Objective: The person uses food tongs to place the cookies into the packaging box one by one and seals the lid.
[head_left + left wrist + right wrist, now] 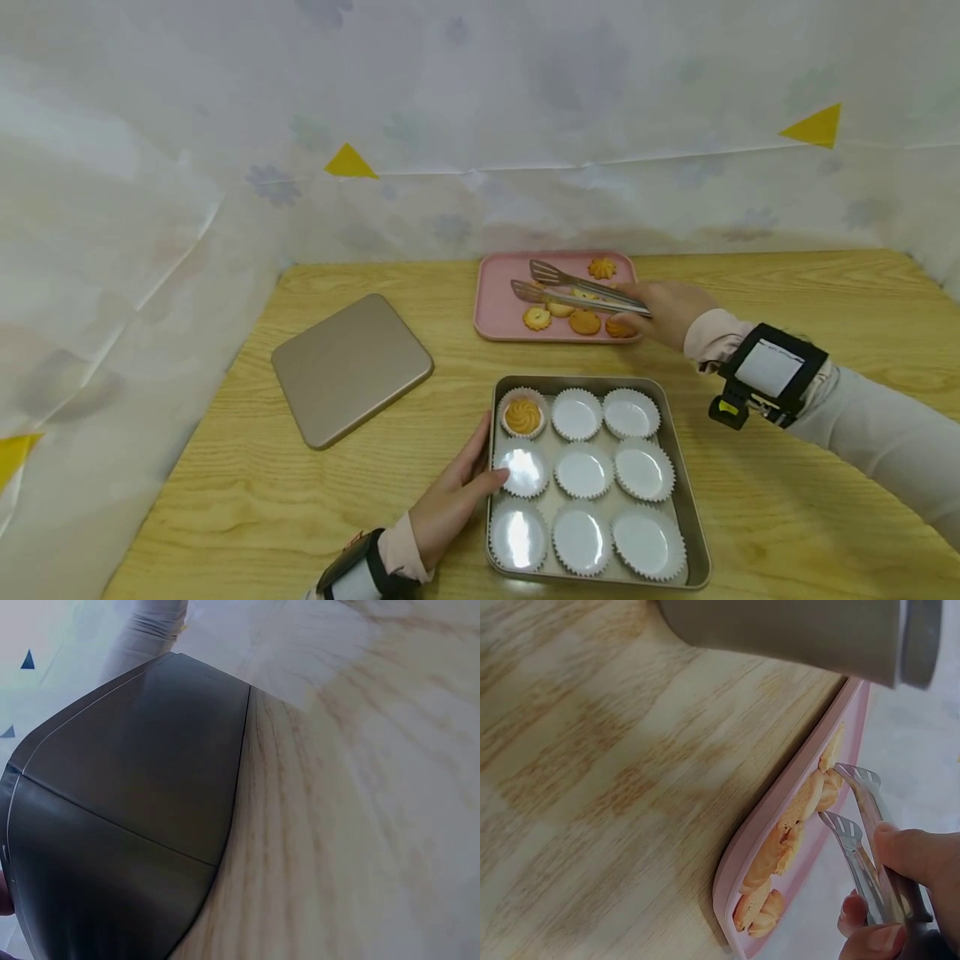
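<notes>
one pair of tongs, gripped by right hand, long axis leftward over cookies on pink tray; tin in front of tray, pinched by farther left hand.

From where I'm steering, the head cam looks forward and down over the tabletop and gives my widest, most distant view: both far corners are in, the near edge is cut off. The left wrist cam sits super close to the tin, rolled over so its wall hogs the left half. The right wrist cam's low too, tipped sideways and pretty close to the tray, whose near edge slants up the frame. Head and right wrist share the tray and tongs; all three catch the tin.
</notes>
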Demonstrator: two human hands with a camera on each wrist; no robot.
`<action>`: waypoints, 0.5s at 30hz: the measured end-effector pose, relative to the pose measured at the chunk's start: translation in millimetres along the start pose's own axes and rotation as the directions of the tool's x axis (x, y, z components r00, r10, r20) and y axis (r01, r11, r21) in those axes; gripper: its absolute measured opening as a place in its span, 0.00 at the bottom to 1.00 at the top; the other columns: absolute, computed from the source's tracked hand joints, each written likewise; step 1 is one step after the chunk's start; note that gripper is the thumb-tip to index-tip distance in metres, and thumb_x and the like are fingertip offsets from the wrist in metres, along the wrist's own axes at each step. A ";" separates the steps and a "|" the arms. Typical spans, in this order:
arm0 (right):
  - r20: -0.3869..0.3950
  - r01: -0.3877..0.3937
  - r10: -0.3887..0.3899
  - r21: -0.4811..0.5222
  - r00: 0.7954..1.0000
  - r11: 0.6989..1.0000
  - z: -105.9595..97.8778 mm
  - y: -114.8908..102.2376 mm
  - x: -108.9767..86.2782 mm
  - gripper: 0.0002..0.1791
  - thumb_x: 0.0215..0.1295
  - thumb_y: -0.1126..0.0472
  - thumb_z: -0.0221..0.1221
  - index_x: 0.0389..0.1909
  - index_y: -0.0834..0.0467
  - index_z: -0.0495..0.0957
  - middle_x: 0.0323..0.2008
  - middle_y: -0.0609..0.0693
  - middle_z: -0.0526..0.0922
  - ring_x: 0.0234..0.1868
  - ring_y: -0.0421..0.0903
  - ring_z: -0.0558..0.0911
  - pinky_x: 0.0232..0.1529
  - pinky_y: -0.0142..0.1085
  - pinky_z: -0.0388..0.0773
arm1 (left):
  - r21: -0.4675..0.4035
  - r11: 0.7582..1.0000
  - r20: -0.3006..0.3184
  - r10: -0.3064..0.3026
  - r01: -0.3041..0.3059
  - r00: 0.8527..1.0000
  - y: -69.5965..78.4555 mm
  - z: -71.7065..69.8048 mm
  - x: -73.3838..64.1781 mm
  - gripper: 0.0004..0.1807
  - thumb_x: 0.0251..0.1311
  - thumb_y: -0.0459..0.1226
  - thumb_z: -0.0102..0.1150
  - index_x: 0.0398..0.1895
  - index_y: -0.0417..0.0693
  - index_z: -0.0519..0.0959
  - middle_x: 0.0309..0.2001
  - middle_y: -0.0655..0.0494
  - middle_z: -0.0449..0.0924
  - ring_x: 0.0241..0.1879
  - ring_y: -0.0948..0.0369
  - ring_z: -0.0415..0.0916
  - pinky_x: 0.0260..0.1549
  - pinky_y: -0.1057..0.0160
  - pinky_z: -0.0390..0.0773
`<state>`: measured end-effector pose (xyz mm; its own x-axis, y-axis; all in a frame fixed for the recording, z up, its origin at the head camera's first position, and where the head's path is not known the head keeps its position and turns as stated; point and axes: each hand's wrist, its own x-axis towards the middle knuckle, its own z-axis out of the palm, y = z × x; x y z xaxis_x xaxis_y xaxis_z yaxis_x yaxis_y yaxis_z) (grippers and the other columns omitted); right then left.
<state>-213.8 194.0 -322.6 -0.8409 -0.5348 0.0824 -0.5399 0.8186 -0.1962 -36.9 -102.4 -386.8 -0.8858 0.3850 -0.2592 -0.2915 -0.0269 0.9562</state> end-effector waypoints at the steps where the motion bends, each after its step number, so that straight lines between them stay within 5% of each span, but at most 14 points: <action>1: -0.004 0.001 -0.001 -0.001 1.000 1.000 0.2 0.4 -0.1 0.24 0.65 0.56 0.62 0.55 0.69 0.76 0.33 0.60 0.84 0.25 0.48 0.78 0.27 0.47 0.76 | -0.001 1.000 0.001 0.000 0.000 1.000 0.0 0.0 0.1 0.43 0.69 0.39 0.51 0.78 0.48 0.38 0.78 0.47 0.29 0.76 0.49 0.26 0.72 0.48 0.33; 15: -0.023 0.011 -0.009 0.069 1.000 0.998 -7.1 2.4 -8.8 0.23 0.66 0.58 0.61 0.57 0.68 0.75 0.36 0.60 0.84 0.26 0.48 0.76 0.29 0.44 0.74 | 0.001 1.000 -0.014 -0.013 0.013 1.000 1.7 0.3 1.5 0.42 0.69 0.38 0.51 0.78 0.48 0.39 0.78 0.48 0.30 0.76 0.50 0.26 0.72 0.46 0.32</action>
<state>-207.9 202.2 -316.9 -0.8366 -0.5374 0.1066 -0.5450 0.7964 -0.2621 -38.6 -101.6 -385.5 -0.8869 0.3727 -0.2731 -0.3023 -0.0210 0.9530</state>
